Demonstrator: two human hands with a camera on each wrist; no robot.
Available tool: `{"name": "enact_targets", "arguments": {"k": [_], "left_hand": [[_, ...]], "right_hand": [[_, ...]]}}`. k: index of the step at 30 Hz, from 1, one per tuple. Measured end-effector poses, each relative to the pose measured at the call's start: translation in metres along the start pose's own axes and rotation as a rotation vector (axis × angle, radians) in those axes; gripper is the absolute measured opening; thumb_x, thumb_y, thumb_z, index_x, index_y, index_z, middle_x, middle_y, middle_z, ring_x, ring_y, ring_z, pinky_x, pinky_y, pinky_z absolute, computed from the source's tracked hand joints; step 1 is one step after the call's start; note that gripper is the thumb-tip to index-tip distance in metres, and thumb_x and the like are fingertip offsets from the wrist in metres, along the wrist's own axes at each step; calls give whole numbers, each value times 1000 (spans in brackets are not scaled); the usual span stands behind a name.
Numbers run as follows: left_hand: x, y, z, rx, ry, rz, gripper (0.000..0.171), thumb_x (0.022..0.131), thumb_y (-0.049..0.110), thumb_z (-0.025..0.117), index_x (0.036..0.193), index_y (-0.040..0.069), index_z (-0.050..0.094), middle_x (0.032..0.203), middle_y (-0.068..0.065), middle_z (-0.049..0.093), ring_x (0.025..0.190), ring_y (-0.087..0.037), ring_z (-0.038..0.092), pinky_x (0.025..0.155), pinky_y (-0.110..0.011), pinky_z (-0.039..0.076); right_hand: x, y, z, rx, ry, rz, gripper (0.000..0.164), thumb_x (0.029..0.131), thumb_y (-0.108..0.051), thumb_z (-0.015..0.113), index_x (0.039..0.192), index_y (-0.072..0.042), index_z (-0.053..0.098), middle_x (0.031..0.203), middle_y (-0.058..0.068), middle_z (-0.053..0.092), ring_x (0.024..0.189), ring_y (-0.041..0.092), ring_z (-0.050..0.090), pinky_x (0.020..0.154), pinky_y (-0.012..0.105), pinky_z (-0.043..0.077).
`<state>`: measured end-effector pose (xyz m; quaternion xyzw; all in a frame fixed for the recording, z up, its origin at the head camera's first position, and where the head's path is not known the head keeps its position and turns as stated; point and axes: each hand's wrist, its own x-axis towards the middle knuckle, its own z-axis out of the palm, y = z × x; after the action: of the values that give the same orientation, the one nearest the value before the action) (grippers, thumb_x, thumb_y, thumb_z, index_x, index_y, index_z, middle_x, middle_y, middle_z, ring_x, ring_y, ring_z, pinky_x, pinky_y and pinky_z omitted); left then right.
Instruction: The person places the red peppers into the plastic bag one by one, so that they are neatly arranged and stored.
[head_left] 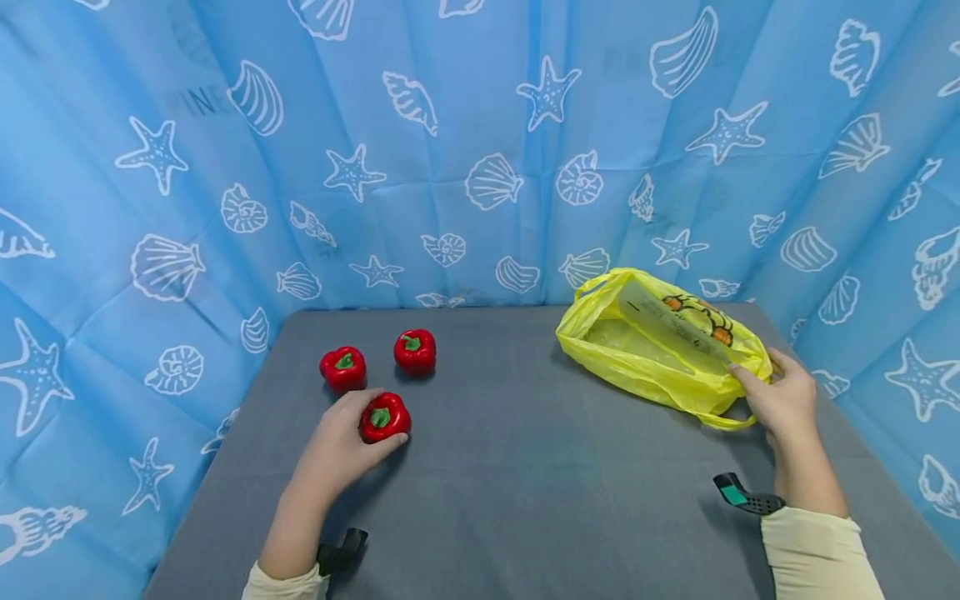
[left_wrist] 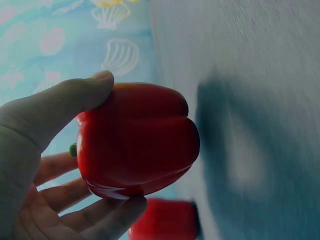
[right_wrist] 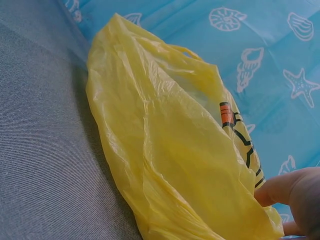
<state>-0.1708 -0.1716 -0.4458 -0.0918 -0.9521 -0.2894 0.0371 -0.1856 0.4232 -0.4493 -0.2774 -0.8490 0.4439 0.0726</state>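
Observation:
Between its thumb and fingers my left hand (head_left: pixel 341 446) grips a red bell pepper (head_left: pixel 386 418) with a green stem. In the left wrist view this bell pepper (left_wrist: pixel 140 140) is held above the grey cloth, its shadow beside it. Two more red bell peppers, one at the left (head_left: pixel 344 369) and one farther back (head_left: pixel 416 352), rest on the table near that hand. At the right, my right hand (head_left: pixel 787 400) pinches the edge of a yellow plastic bag (head_left: pixel 637 367). The bag's mouth gapes toward me, and an orange and black print shows on it.
A grey cloth (head_left: pixel 510 500) covers the table. Behind it and at both sides hangs a blue curtain (head_left: pixel 450 167) with white shells and starfish. Black straps sit at the left wrist (head_left: pixel 342 552) and the right wrist (head_left: pixel 748 497).

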Motion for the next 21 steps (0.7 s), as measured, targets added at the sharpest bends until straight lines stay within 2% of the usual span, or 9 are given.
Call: {"name": "enact_targets", "arguments": {"k": [13, 21], "left_hand": [[24, 41, 30, -84, -43, 71, 78, 75, 35, 98, 141, 15, 63, 138, -5, 67, 125, -27, 63, 93, -49, 64], [41, 64, 42, -144, -75, 116, 79, 74, 34, 99, 142, 17, 63, 135, 0, 66, 124, -22, 62, 90, -45, 64]], "right_hand": [[1, -1, 0, 6, -9, 14, 85, 105, -43, 56, 169, -3, 16, 174, 28, 17, 157, 50, 28, 119, 65, 39], [0, 0, -1, 8, -10, 18, 85, 106, -43, 55, 169, -3, 16, 174, 28, 17, 157, 51, 27, 119, 66, 38]]}}
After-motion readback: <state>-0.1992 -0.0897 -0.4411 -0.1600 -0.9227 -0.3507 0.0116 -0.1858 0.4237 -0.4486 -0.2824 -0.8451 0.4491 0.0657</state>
